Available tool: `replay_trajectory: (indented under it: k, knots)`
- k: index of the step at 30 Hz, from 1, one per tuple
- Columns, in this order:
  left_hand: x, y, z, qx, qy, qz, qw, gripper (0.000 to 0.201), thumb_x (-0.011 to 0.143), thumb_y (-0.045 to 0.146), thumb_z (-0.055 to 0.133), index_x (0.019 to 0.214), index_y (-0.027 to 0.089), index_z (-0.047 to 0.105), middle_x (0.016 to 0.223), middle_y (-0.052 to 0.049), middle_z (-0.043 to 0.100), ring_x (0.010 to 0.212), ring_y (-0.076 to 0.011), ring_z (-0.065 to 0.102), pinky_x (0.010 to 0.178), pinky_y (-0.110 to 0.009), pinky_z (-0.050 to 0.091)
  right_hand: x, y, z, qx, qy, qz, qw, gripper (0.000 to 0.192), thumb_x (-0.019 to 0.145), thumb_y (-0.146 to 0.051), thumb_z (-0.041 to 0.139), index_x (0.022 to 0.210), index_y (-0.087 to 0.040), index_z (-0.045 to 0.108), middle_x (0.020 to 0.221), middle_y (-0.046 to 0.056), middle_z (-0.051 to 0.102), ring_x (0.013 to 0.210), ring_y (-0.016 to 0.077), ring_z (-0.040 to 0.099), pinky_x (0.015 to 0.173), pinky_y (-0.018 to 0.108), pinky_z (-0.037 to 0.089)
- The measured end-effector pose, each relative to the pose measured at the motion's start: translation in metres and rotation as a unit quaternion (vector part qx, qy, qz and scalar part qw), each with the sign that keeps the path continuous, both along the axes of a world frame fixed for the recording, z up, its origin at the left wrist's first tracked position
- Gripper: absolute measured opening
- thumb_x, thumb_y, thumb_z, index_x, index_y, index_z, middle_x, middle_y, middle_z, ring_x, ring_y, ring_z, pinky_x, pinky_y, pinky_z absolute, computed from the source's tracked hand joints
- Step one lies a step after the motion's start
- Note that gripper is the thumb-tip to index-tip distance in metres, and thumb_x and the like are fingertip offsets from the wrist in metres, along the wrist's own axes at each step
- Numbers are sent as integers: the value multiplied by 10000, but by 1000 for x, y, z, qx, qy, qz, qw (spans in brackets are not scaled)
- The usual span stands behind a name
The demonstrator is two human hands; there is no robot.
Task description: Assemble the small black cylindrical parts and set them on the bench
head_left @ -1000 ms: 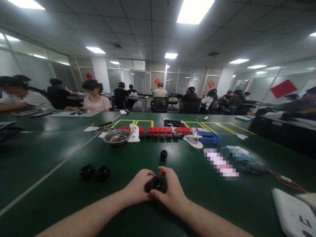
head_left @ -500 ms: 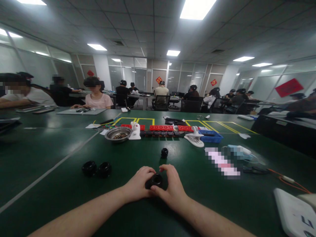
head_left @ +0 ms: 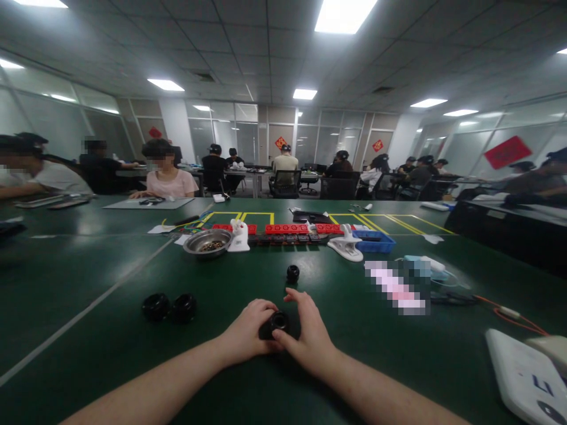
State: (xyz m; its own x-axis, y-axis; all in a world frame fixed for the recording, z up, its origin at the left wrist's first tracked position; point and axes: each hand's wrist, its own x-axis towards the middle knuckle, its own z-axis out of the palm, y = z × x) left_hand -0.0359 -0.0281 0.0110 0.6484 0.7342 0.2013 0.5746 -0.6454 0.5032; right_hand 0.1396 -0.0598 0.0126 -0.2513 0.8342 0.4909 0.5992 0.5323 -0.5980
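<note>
Both hands close on the small black round lens-like part (head_left: 277, 323), low on the green table (head_left: 88, 277): left hand (head_left: 248, 333) cradles, right hand (head_left: 305, 339) pinches its rim. Looks rigid, light, smooth; best held by its sides.

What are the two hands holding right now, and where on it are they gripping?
Both the left hand and right hand hold one small black ring-shaped part, fingers pinching its outer sides, its open centre facing up.

My green table (head_left: 88, 354), two black rings (head_left: 169, 307) left, small knob (head_left: 293, 273) centre, steel bowl (head_left: 208, 242), blue tray (head_left: 374, 241) toward far edge
</note>
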Motion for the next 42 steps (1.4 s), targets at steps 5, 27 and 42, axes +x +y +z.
replay_trajectory:
  k: [5,27,42]
  knots:
    - [0,1,-2,2,-3,-4,1000,367,640,387,661,945,203,572,1043,-54,515,973,-246,461,851,-369,387,-3,0,0,-5,0,14,1000,534,656,-170,540,1156,-187,354,1004,70,531,1011,232,476,950,462,292]
    - [-3,10,-8,-76,-31,-1,997,527,583,307,715,1054,213,499,1100,-59,482,1034,-250,442,902,-380,366,6,-3,8,-40,-5,111,993,639,626,-100,545,1225,-175,335,1151,78,485,1084,206,421,955,374,309]
    - [0,6,-10,-1,-31,5,1000,427,599,385,701,953,188,565,1022,-62,515,971,-245,458,859,-372,383,3,-3,6,-4,-1,83,997,605,636,-99,509,1208,-187,333,1180,91,462,1128,236,383,977,447,257]
